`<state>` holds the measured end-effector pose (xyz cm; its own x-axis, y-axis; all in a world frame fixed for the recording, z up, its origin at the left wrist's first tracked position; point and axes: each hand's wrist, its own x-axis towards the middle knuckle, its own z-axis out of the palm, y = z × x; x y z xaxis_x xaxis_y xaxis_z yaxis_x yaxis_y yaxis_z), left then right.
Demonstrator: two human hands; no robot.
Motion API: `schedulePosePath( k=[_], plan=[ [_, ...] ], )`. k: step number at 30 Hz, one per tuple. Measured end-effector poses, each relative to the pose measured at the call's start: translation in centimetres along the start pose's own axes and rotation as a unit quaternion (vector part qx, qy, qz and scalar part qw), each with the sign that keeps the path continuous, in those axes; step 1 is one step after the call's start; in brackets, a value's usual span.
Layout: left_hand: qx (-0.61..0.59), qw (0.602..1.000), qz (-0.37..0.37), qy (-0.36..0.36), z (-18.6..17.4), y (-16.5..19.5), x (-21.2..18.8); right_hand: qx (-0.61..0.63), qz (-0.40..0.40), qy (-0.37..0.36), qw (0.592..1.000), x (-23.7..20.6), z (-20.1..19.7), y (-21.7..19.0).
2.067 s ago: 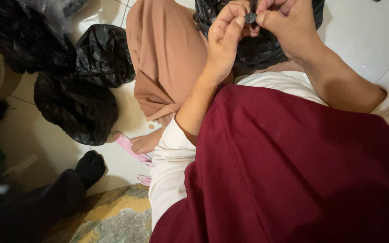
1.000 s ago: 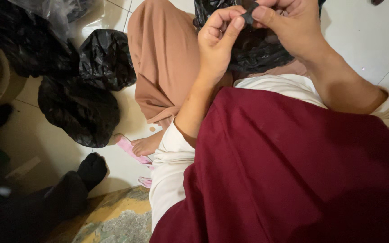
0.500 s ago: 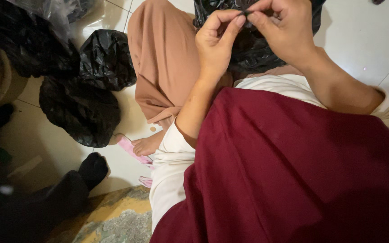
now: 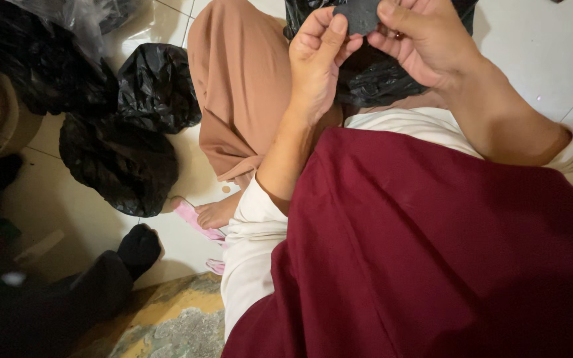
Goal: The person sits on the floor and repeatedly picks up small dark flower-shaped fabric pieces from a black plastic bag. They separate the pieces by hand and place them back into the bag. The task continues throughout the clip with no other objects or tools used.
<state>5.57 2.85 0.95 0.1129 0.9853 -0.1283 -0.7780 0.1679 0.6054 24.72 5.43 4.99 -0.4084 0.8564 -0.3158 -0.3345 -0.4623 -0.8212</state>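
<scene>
Only the head view here, looking straight down my front. I'm pinching a small flat dark grey piece of soft material (image 4: 361, 14) between both hands, right up at the top edge of the shot. My left hand (image 4: 316, 63) is gripping its lower left corner, thumb and forefinger pressed together on it, other fingers curled in. My right hand (image 4: 426, 43) is holding the right edge, thumb lying over the top of the piece, fingers tucked behind it. So both grips are closed on the same piece, and it's sitting between them. It's a bit closer to my right thumb than to my left palm. Can't really tell its long axis, since the frame is cutting off its upper part.

Directly behind the piece and under both hands, a crumpled black plastic bag (image 4: 379, 73) is lying on my lap. Off to the left of my left hand, past my tan trouser knee (image 4: 240, 86), two more knotted black plastic bags (image 4: 157, 86) (image 4: 121, 162) are sitting on the pale tiled floor (image 4: 538, 53), well apart from the grip. Below them my bare foot is resting on a pink sandal (image 4: 190, 215). Nearer me, a dark red cloth (image 4: 432, 252) is covering my lap. No labels or printed packaging anywhere I can make out.
</scene>
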Motion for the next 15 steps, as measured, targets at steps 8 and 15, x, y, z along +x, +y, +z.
schedulePosePath(
  k=[8,15],
  plan=[
    [-0.105,0.994,0.005,-0.013,-0.4,0.9,0.1,0.111,0.036,0.044,0.992,0.7,-0.3,-1.0],
    [0.188,0.975,0.119,-0.003,0.4,-0.3,-0.3,-0.053,0.017,-0.030,0.998,-1.0,0.0,-1.7]
  ],
)
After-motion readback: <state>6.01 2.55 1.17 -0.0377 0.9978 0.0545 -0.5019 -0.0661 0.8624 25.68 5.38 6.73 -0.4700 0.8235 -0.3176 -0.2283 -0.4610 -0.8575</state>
